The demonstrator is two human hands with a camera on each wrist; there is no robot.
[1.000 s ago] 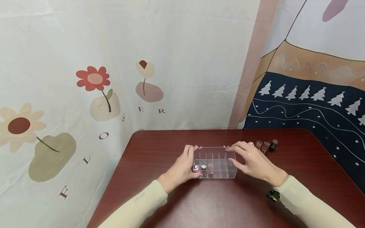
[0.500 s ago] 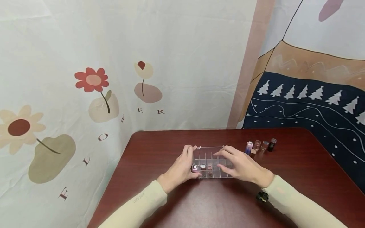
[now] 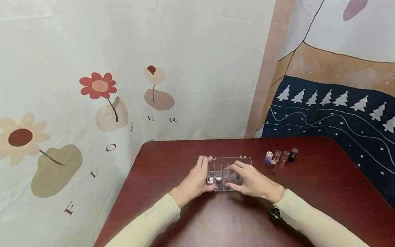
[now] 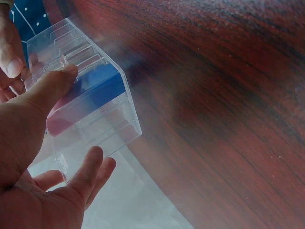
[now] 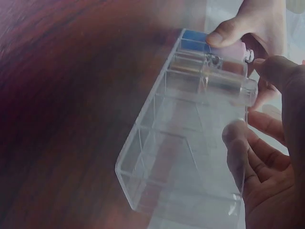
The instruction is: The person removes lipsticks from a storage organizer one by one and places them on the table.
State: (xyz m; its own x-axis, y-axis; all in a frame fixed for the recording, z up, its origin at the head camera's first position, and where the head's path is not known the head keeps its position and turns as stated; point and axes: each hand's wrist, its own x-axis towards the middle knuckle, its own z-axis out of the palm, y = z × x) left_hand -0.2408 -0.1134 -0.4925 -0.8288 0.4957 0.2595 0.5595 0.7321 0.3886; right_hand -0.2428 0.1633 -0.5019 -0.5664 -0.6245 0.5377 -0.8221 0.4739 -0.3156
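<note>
A clear compartmented organizer (image 5: 157,95) stands on the table. My left hand (image 3: 195,178) grips its left end, thumb on the front wall and fingertips at the back corner. Lipsticks occupy the left front compartments: a pink-and-blue lipstick (image 4: 95,93) beside the left thumb, one with a round light top (image 3: 218,179), and a clear-capped lipstick (image 5: 228,86). My right hand (image 3: 254,180) hovers over the organizer's right half, thumb and fingers spread either side of the clear-capped lipstick's top. In the right wrist view a gap shows between those fingers and the cap.
Right of the organizer stand more lipsticks: a pink-and-blue tube (image 3: 268,157), a brown-topped tube (image 3: 272,165), two clear-capped ones, and a black tube (image 3: 293,155) at the far end. The dark red table (image 3: 172,154) meets printed cloth (image 3: 200,85) at its back edge.
My right hand has moved left over the organizer, from its right end to near the third lipstick, uncovering the tubes on the right. The left hand keeps its grip.
</note>
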